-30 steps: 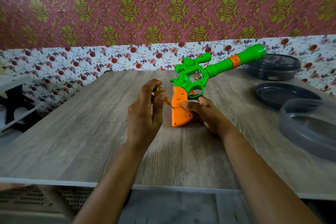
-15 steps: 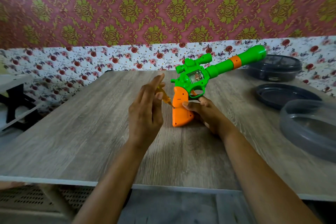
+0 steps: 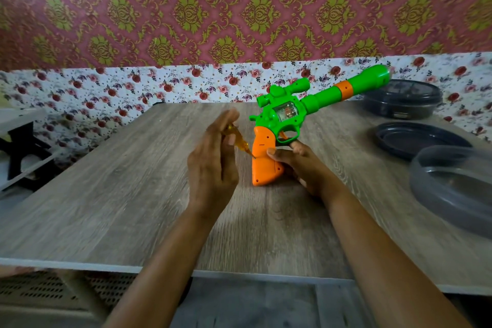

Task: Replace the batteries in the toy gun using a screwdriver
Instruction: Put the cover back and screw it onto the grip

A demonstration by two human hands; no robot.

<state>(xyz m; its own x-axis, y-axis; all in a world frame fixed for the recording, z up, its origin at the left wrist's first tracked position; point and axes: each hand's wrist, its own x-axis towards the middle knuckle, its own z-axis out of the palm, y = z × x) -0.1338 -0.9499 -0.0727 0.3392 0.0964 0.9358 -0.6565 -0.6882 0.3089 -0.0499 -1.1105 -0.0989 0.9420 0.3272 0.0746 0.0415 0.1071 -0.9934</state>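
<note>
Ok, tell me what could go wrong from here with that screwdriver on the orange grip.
1. The screwdriver tip sits close to the thumb of the right hand on the toy gun; a slip could jab it.
2. The left hand pinches the handle between thumb and near-straight fingers, probably loosely, so the tip may skid across the grip.
3. The gun stands on its butt on the table, barrel high; it could topple.

This looks like a room in a home rather than a workplace. The wall (image 3: 239, 8) is papered in maroon with gold-green damask, above a band of rose-print paper (image 3: 106, 93). A wood-grain table (image 3: 133, 181) carries a plastic toy gun (image 3: 290, 112) and round dark household containers (image 3: 402, 100), and a low white-and-black stand (image 3: 18, 146) sits at the left.
</note>
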